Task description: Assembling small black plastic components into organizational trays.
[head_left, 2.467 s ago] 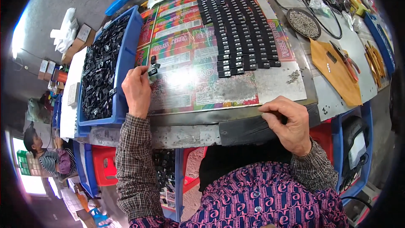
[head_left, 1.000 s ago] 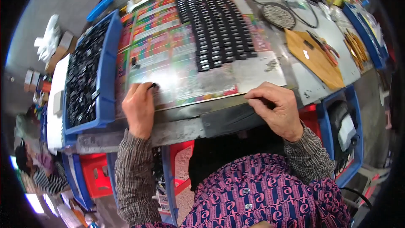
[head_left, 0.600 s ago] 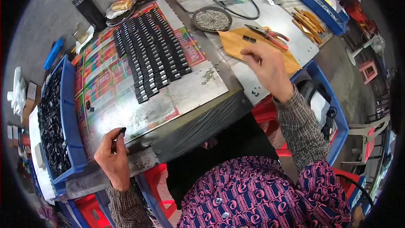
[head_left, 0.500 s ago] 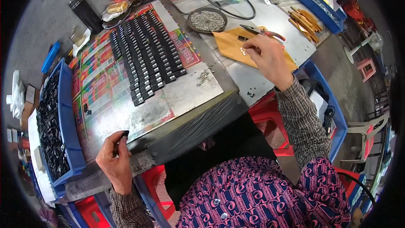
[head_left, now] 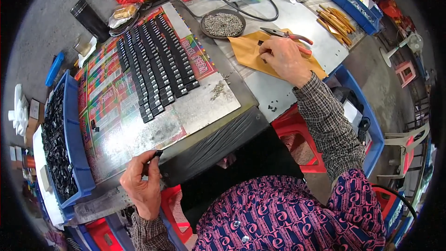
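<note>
My left hand (head_left: 142,186) is at the front edge of the table, thumb and forefinger closed on a small black plastic piece (head_left: 159,153). My right hand (head_left: 285,59) is over a tan paper envelope (head_left: 242,50), its fingers pinched close to the paper. Whatever those fingertips hold, if anything, is hidden. A small black piece (head_left: 260,42) shows on the envelope beside them. Red-handled pliers (head_left: 291,36) lie just beyond this hand. On the printed board (head_left: 111,111) several slanting rows of black pieces with silver inserts (head_left: 160,65) lie side by side.
A blue bin (head_left: 76,144) of black pieces stands at the left. Behind the envelope is a round dish (head_left: 224,24) of small metal parts; a scatter of them (head_left: 217,90) lies on the board. Wooden sticks (head_left: 335,24) and a blue tray (head_left: 346,2) are at the far right.
My left hand has moved right along the table edge with the black piece. My right hand has shifted slightly left and away from me over the envelope.
</note>
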